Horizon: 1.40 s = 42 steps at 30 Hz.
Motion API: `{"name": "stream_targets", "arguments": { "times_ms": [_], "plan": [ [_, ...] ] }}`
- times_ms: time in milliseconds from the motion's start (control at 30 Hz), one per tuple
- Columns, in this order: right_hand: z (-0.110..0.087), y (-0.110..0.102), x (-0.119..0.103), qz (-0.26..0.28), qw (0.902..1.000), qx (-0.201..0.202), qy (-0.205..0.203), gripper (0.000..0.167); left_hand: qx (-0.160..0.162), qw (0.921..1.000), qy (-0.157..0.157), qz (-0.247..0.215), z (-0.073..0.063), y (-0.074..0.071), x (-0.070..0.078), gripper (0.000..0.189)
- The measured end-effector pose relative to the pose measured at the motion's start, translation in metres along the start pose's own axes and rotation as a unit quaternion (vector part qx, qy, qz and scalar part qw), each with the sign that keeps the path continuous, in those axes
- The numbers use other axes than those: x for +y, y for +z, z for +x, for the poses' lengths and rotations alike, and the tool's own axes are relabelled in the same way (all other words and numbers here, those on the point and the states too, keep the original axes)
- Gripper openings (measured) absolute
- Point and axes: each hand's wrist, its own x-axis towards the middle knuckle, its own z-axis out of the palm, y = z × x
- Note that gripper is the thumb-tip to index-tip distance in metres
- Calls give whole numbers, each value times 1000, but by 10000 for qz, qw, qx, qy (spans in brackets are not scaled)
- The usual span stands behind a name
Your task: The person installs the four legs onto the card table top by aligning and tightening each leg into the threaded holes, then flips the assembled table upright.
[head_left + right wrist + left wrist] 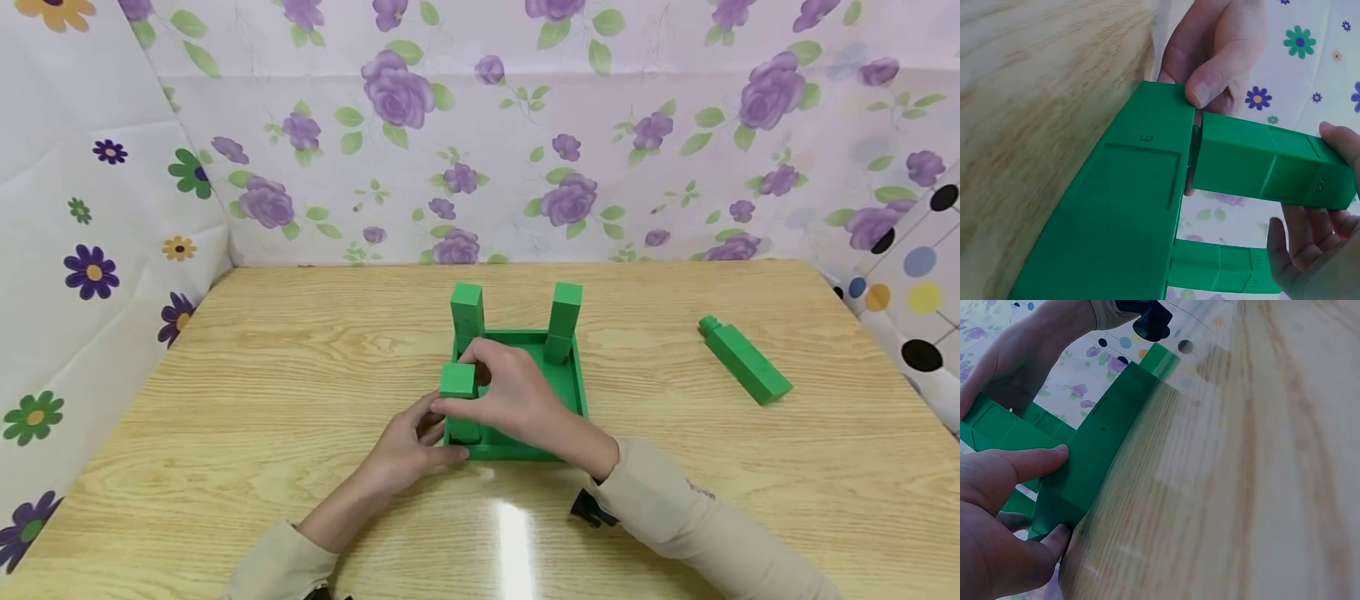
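My right hand [517,393] pinches a green leg [458,380], standing straight up at the near left corner of the green tray [513,452], with a small gap underneath. My left hand [408,450] holds that same corner with its fingers.

You are getting a bright, fairly even head view, with a white glare streaking the near part of the surface [315,350]; your wrist views are looking dimmer, their close wood grain [1260,456] blurring.
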Motion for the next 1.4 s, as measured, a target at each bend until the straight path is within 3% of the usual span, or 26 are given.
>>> {"name": "stream_targets", "arguments": {
  "times_ms": [100,200,367,600,700,800,933,1033,1400],
  "plan": [
    [-1,1,-3,-336,9994,-6,-99,35,-14,10000,20,30,0,-1,0,75],
    [-2,1,-3,-465,9986,-205,-166,51,-28,10000,11,19,0,-1,0,76],
    [1,-8,4,301,9946,-962,-228,62,50,10000,-53,-8,0,1,1,81],
    [10,-29,17,1466,9629,-2253,-239,61,138,9999,0,-25,3,2,1,82],
    [13,-34,22,1885,9488,-2515,-330,60,103,9999,-7,-60,3,1,0,83],
    [14,-35,25,2111,9411,-2621,-334,56,90,9999,-25,-78,2,1,0,84],
    [14,-33,25,1990,9447,-2599,-215,52,137,9999,-1,-18,2,1,0,82],
    [11,-31,24,1634,9545,-2490,-143,51,184,9998,-8,34,3,2,0,80],
    [4,-25,19,712,9797,-1832,-400,50,192,9998,-18,21,2,1,0,80]
  ]
}}
